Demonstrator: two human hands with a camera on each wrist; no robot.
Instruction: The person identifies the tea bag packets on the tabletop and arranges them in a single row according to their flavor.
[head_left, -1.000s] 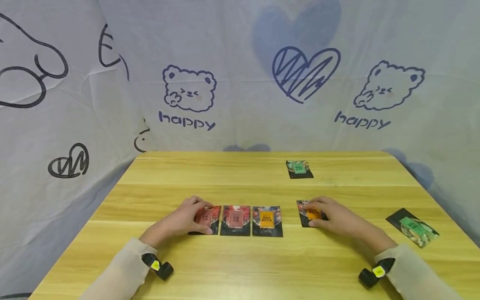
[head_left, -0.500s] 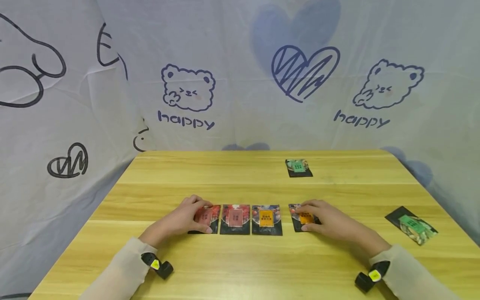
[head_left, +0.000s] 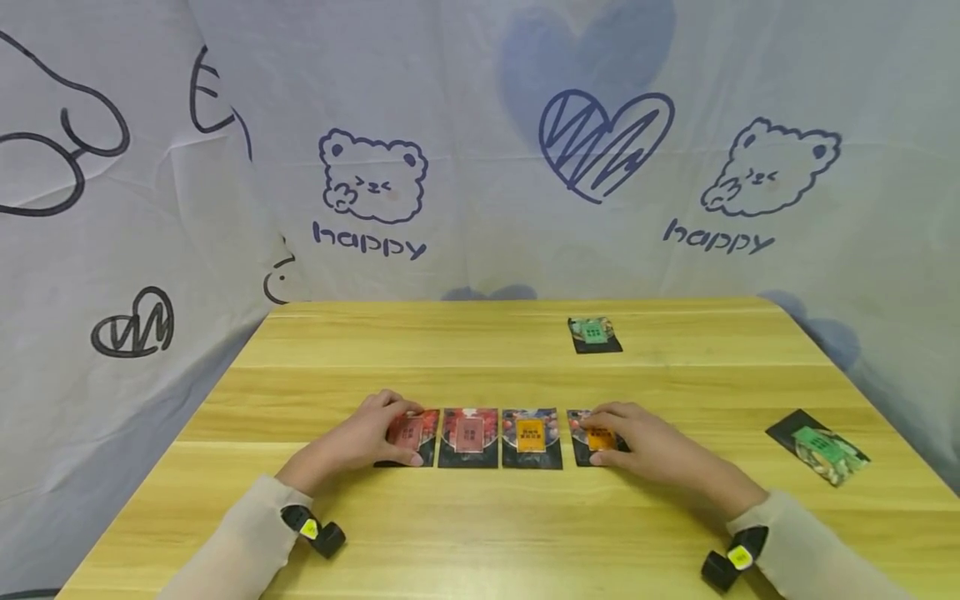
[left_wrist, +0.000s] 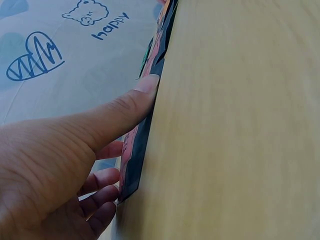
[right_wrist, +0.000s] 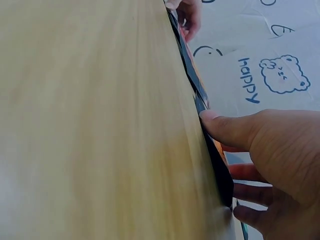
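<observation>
Two flat packets with red labels and two with orange labels lie side by side in a row. My left hand (head_left: 367,435) holds the leftmost red-label packet (head_left: 412,428) across its face, thumb on the near edge (left_wrist: 137,155). Beside it lie the other red-label packet (head_left: 469,437) and an orange-label packet (head_left: 532,437), neither touched. At the row's right end my right hand (head_left: 648,442) grips the second orange-label packet (head_left: 601,440) between thumb and fingers, flat on the table. Its left edge sits a small gap from its neighbour. The palm covers its right side.
A green-label packet (head_left: 595,334) lies near the back of the wooden table (head_left: 450,533). Another green-label packet (head_left: 820,447) lies askew at the right, beyond my right hand. A printed cloth (head_left: 487,208) hangs behind the table.
My right hand has slid the orange-label packet left, narrowing the gap to the row and lining it up with the others. My left hand stays on the leftmost red-label packet.
</observation>
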